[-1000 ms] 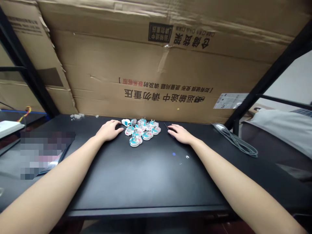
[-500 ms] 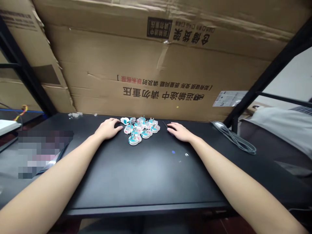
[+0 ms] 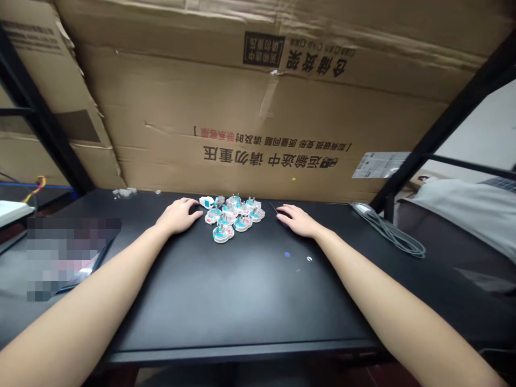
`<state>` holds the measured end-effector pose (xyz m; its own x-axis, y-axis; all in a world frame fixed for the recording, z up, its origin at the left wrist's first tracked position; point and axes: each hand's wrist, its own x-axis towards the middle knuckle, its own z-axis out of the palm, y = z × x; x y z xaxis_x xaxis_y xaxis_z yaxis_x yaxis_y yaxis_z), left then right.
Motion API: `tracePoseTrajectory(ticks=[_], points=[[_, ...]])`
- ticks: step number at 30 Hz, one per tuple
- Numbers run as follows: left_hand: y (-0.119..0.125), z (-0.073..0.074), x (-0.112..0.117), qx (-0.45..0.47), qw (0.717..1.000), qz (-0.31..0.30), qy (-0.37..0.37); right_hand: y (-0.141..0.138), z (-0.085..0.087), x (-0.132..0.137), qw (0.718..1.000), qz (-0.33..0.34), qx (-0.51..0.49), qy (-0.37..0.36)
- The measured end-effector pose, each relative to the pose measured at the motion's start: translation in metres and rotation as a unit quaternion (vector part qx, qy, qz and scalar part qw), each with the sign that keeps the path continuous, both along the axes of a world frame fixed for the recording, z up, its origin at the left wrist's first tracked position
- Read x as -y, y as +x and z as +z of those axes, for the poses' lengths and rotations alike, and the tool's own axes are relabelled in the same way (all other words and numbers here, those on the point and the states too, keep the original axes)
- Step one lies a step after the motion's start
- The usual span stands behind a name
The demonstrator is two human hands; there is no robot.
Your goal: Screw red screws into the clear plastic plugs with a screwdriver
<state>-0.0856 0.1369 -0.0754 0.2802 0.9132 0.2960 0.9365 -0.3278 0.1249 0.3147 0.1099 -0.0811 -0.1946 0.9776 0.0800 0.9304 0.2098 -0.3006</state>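
A cluster of white plugs (image 3: 228, 215) with turquoise faces, most with metal prongs pointing up, lies near the middle of the far edge of a black surface (image 3: 237, 306). Just to its left, the person's left hand (image 3: 178, 215) rests palm down, thumb spread from the gently curved fingers. To its right, the right hand (image 3: 297, 219) rests likewise, thumb apart, over a thin dark rod (image 3: 273, 206) that it partly hides. Nearer the near edge than the right hand lie a blue dot (image 3: 287, 254) and a small white ring (image 3: 309, 258). A coiled grey cable (image 3: 389, 232) lies by the far right corner; clear bits (image 3: 126, 192) sit by the far left corner. Printed cardboard (image 3: 169, 97) stands behind the far edge.
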Motion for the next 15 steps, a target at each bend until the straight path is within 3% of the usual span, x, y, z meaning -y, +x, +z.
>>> tracePoseTrajectory(ticks=[15], points=[[0.0016,0.0026,0.0019,0.006,1.0,-0.003,-0.011,0.0021,-0.0009,-0.0005,1.0,0.004,-0.003,0.001]])
